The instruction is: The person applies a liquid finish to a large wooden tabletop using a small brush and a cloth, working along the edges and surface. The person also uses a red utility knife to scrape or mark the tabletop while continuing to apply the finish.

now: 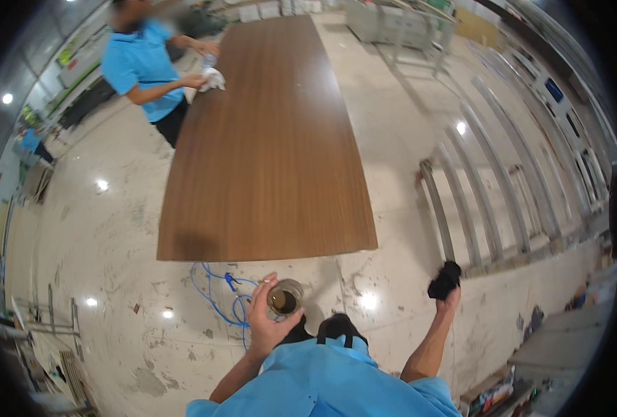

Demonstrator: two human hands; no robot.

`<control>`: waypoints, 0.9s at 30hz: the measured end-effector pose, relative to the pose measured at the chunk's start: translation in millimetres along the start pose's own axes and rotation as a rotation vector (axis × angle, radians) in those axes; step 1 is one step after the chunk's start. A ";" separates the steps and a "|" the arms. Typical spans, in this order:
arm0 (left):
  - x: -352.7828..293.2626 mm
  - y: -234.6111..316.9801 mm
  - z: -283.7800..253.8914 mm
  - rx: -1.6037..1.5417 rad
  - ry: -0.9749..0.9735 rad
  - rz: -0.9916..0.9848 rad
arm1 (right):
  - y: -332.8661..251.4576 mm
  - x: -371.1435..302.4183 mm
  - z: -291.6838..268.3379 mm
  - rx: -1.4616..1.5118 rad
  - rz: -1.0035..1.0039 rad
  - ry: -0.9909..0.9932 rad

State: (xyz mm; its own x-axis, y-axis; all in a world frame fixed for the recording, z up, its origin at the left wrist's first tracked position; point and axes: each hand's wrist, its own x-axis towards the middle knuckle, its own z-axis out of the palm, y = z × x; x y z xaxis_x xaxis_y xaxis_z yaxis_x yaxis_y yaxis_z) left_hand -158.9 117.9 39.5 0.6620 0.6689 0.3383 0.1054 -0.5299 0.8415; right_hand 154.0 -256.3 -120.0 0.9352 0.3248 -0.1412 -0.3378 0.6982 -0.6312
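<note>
My left hand (262, 321) is wrapped round a clear round container (285, 297) with some dark brown liquid at its bottom. I hold it just short of the near edge of a long brown wood-grain panel (266, 167). Out to the right, my right hand (450, 299) grips a bunched black cloth (445, 278), well away from the panel. Across the panel's far left side, a person in a blue shirt (141, 66) holds a white cloth (213, 79) and what looks like a clear bottle (209, 60).
A blue hose (218, 300) lies coiled on the stained, pale floor below the panel's near edge. To the right stands a rack of parallel metal rollers (482, 187). A grey machine or bench (392, 31) is at the back. Another person (31, 142) is far left.
</note>
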 end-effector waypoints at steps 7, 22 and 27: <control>34.2 -18.0 6.7 0.073 -0.059 0.071 | 52.5 96.7 51.7 -1.035 -0.079 0.230; 2.1 -12.8 66.9 0.165 0.068 -0.194 | 122.8 111.5 136.8 -1.471 -0.275 -1.007; 1.5 -12.3 71.8 0.114 0.125 -0.245 | 68.1 -5.6 76.9 -1.099 0.008 -0.152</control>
State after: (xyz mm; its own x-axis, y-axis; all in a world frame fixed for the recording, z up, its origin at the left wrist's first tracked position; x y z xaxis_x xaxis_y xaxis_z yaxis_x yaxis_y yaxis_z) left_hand -105.9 88.0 -0.6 0.5107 0.8393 0.1863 0.3378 -0.3951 0.8543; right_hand 117.6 -161.4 -103.5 0.8852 0.4541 -0.1011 0.0048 -0.2262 -0.9741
